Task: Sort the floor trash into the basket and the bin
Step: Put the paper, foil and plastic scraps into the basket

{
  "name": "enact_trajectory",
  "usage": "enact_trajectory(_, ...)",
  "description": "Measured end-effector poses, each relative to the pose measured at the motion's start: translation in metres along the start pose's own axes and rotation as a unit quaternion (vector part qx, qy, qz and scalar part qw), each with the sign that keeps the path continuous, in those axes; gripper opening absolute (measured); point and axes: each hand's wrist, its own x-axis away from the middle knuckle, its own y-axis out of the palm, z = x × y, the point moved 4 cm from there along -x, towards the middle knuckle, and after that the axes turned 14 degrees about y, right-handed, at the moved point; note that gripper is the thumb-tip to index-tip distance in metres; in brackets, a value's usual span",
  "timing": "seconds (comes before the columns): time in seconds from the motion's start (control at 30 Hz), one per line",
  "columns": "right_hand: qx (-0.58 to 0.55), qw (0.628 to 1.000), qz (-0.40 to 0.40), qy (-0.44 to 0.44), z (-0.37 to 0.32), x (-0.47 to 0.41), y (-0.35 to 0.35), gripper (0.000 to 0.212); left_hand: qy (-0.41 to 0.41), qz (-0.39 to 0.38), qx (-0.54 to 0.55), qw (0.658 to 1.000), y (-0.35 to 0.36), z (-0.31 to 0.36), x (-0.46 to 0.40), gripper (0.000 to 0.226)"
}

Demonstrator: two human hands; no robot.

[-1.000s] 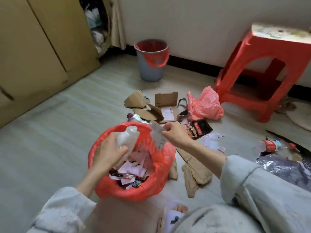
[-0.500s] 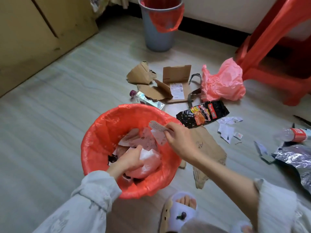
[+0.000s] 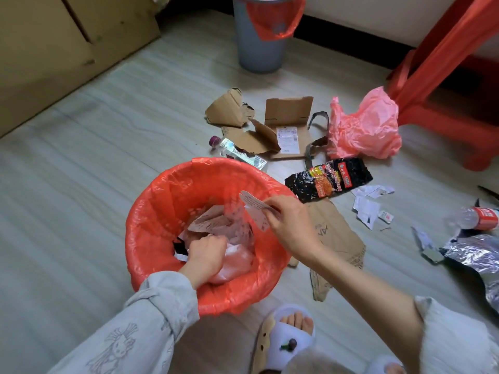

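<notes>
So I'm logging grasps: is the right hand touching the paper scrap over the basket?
Touching. The head view shows the right hand pinching the paper scrap above the basket.

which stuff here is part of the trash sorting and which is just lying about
Job: basket, grey bin, left hand pressing the white bag, right hand pinching a paper scrap, cardboard, snack wrapper.
Lying about: red stool, cabinet.
</notes>
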Motion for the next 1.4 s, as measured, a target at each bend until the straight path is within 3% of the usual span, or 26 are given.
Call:
enact_trajectory(0.17, 0.014, 1.000, -0.010, 0.006, -0.004, -0.002, 0.003, 0.019, -0.010, -0.031, 0.053, 0.998, 0.000, 0.007, 0.000, 0.033)
enact_trajectory(0.3, 0.108, 0.994, -0.021, 0.004, -0.009, -0.001, 0.005, 0.029, 0.010, -0.014, 0.184, 0.983, 0.000, -0.007, 0.004, 0.065)
enact_trajectory(0.4, 0.159, 0.987, 0.011, -0.024, -0.019, 0.004, 0.006, 0.030, 0.011, -0.001, 0.229, 0.973, -0.005, -0.018, 0.013, 0.059)
enact_trajectory(0.47, 0.168, 0.983, 0.027, -0.065, -0.029, 0.006, 0.008, 0.028, -0.007, 0.024, 0.250, 0.968, -0.013, -0.026, 0.019, 0.051)
enact_trajectory(0.6, 0.234, 0.963, -0.068, -0.113, -0.038, 0.012, 0.018, 0.031, -0.046, 0.128, 0.260, 0.956, -0.031, -0.039, 0.034, 0.045)
enact_trajectory(0.7, 0.215, 0.965, -0.096, -0.112, -0.037, 0.015, 0.013, 0.035, -0.052, 0.192, 0.242, 0.950, -0.046, -0.042, 0.047, 0.042)
enact_trajectory(1.0, 0.263, 0.956, -0.119, -0.050, 0.004, 0.018, -0.063, 0.036, 0.164, 0.334, 0.195, 0.908, -0.145, 0.052, 0.042, 0.037)
enact_trajectory(1.17, 0.285, 0.945, -0.135, 0.085, 0.090, 0.008, -0.124, 0.037, 0.267, 0.275, 0.137, 0.914, -0.164, 0.138, -0.008, 0.036)
enact_trajectory(1.4, 0.226, 0.934, -0.105, 0.255, 0.258, -0.018, -0.147, 0.036, 0.336, 0.040, -0.044, 0.940, -0.119, 0.235, -0.128, 0.045)
